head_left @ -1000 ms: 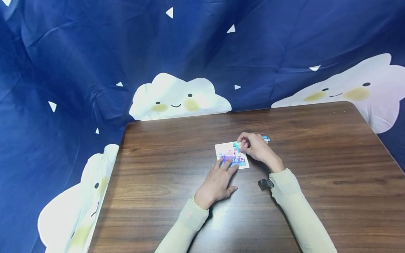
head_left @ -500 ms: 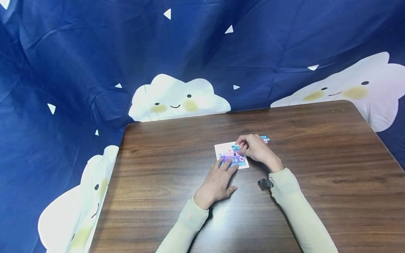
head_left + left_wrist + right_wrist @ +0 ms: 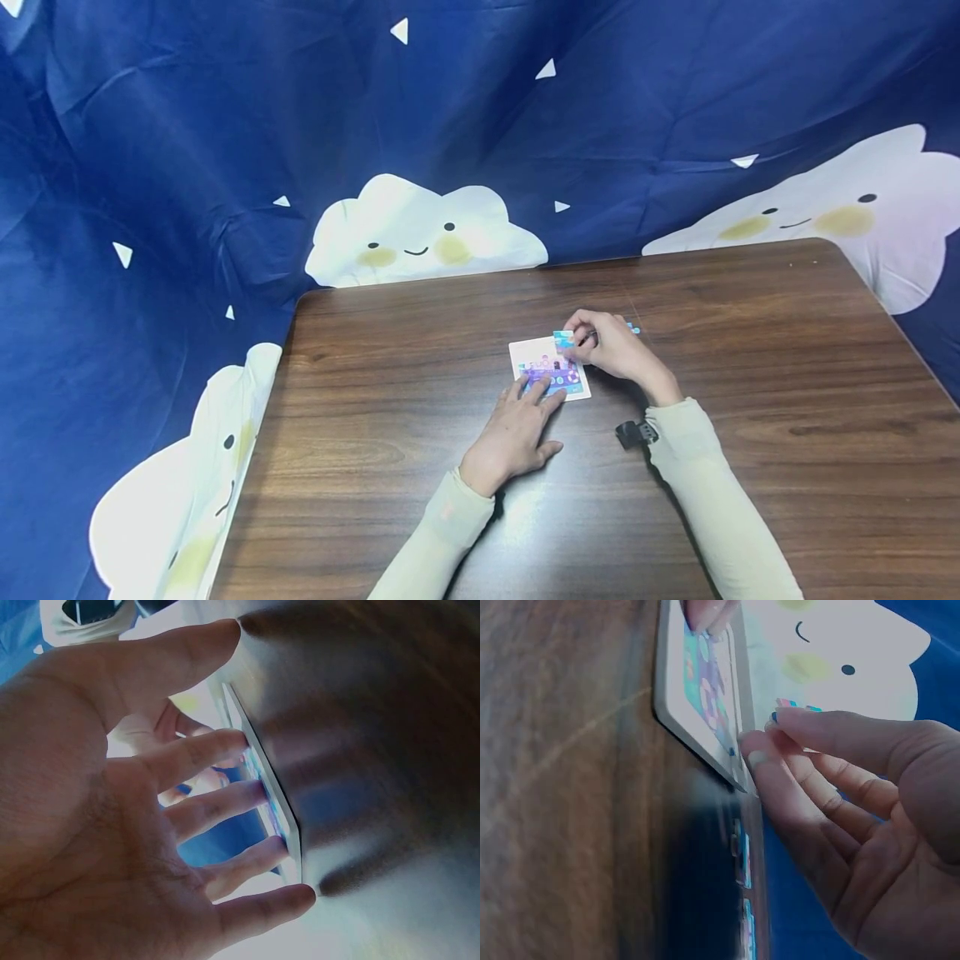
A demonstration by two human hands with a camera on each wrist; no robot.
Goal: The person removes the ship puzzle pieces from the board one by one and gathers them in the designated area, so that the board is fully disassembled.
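A small white-framed jigsaw puzzle board [image 3: 527, 350] lies on the table, with a purple ship picture partly filled in. My left hand [image 3: 508, 437] rests its spread fingers on the board's near side; in the left wrist view the fingertips [image 3: 251, 791] touch its edge. Over the board's far right part, my right hand [image 3: 611, 346] pinches a blue jigsaw puzzle piece [image 3: 562, 340] between thumb and fingers. The right wrist view shows that piece [image 3: 786, 705] at the fingertips, above the board surface, mostly hidden by the thumb.
Loose puzzle pieces [image 3: 747, 862] lie on the table beyond the board's right side; in the head view one blue piece [image 3: 633, 328] shows past the right hand. The brown wooden table [image 3: 360, 417] ends at a blue cloud-print curtain [image 3: 480, 100].
The right hand first dips the puzzle piece toward the board, then raises it slightly and moves it away toward the board's far edge. The left hand stays in place.
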